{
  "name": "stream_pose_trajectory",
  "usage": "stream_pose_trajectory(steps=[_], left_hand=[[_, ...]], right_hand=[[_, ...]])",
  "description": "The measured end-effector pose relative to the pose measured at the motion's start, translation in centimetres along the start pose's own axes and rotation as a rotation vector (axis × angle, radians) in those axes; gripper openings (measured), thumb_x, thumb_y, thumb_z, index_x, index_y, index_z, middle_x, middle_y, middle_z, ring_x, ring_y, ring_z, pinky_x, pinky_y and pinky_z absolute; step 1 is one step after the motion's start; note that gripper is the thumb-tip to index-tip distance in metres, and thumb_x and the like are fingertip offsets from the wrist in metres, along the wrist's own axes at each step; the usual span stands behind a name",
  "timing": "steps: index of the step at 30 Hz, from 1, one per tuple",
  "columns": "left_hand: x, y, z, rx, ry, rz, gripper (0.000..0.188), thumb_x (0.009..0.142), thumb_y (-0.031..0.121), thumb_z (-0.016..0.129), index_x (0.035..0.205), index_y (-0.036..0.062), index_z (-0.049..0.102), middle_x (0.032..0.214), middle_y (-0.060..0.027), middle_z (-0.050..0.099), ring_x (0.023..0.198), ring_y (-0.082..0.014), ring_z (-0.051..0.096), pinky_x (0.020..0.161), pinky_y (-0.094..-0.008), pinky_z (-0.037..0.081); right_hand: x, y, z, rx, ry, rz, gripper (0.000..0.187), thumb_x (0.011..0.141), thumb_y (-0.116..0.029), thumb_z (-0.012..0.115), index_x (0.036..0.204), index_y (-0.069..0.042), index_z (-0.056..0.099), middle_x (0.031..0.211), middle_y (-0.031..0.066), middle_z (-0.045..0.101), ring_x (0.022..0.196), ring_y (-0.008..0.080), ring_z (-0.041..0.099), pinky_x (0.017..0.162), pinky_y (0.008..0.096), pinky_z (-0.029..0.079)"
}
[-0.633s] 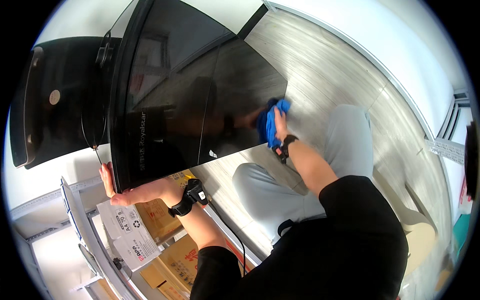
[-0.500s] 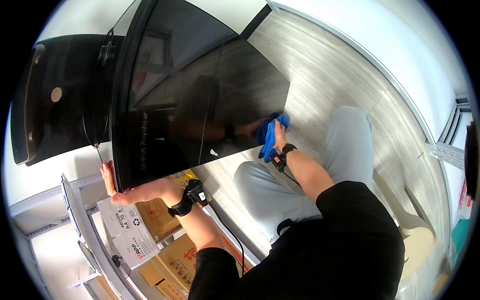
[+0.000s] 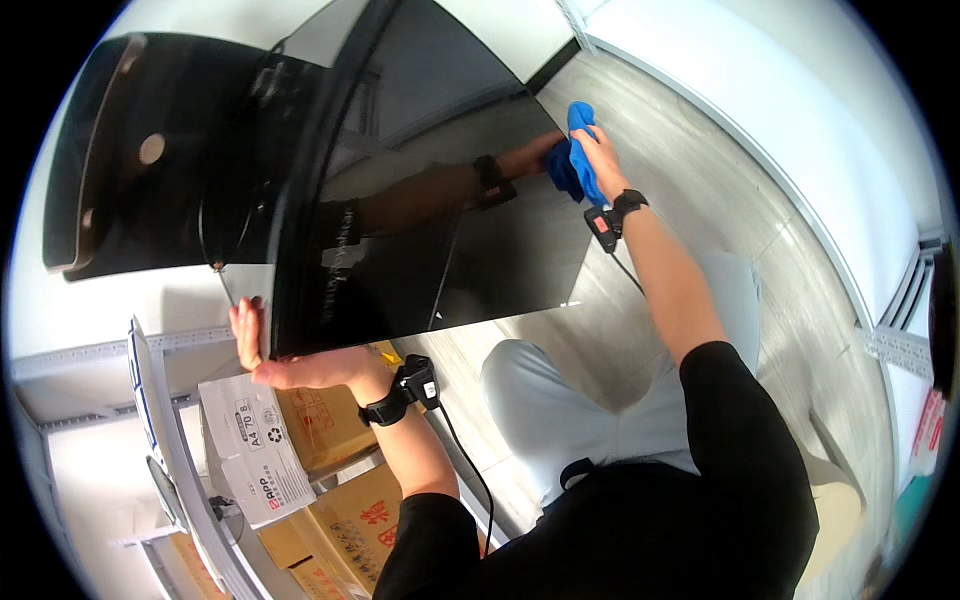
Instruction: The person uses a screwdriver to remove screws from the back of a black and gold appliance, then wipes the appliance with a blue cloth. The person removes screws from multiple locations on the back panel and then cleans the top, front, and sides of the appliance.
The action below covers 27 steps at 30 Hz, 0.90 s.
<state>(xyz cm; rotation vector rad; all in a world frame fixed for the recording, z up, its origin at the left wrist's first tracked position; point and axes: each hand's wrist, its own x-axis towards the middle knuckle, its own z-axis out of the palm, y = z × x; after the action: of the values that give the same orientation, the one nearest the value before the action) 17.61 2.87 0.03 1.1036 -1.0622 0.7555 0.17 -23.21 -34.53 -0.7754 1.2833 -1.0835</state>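
Observation:
A large glossy black panel (image 3: 400,280) with a thick edge stands tilted before me, mirroring my right arm. My left hand (image 3: 325,370) grips its lower left corner, with the fingers round the far side and the thumb on the near side. A blue cloth (image 3: 581,120) is bunched in my right hand (image 3: 600,160), held against the panel's right part, where its reflection meets it. Behind the panel on the left, a black curved body (image 3: 180,190) with a round pale spot shows. A thin cord hangs between the two.
Below my left arm, a white-and-brown carton (image 3: 255,450) and another brown cardboard box (image 3: 350,520) sit by a metal shelf frame (image 3: 190,340). Pale wood-look floor (image 3: 720,190) runs to a white wall on the right. A beige stool (image 3: 830,510) stands behind my right side.
My right hand has moved up and away along the panel with the blue cloth. The panel appears shifted slightly right in view; my left hand keeps its hold on the corner.

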Motion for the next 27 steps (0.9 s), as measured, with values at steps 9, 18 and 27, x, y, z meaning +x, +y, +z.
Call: stream_pose_trajectory(steps=[9,18,27], left_hand=[[0.1,-0.4,-1.2,0.07,-0.168,0.145,0.033,0.102,0.027,0.04,0.108,-0.0006,0.058,0.118,-0.016,0.061,0.128,-0.0321,0.048,0.111,-0.0452,0.032],[0.4,0.1,-2.4,-0.023,-0.174,0.04,0.041,0.095,0.04,0.05,0.099,0.0007,0.061,0.113,-0.013,0.065,0.129,-0.0336,0.046,0.113,-0.048,0.027],[1.3,-2.6,-7.1,-0.288,-0.204,-0.05,0.042,0.087,0.044,0.055,0.095,0.0025,0.058,0.112,-0.0135,0.061,0.128,-0.0323,0.045,0.112,-0.0481,0.028]], right_hand=[[1.6,-13.1,1.3,-0.01,-0.781,-0.036,0.044,0.09,-0.039,0.059,0.115,-0.004,0.066,0.111,0.0063,0.067,0.097,0.0154,0.061,0.084,0.0288,0.048],[0.9,-11.7,1.2,0.047,-0.764,0.146,0.039,0.093,-0.041,0.055,0.108,-0.007,0.066,0.094,0.0038,0.064,0.081,0.0142,0.06,0.069,0.0294,0.05],[-4.5,-7.5,-2.9,-0.014,-0.626,-0.11,0.029,0.092,-0.034,0.059,0.1,-0.006,0.063,0.098,0.0012,0.063,0.096,0.0121,0.056,0.084,0.0281,0.044]])
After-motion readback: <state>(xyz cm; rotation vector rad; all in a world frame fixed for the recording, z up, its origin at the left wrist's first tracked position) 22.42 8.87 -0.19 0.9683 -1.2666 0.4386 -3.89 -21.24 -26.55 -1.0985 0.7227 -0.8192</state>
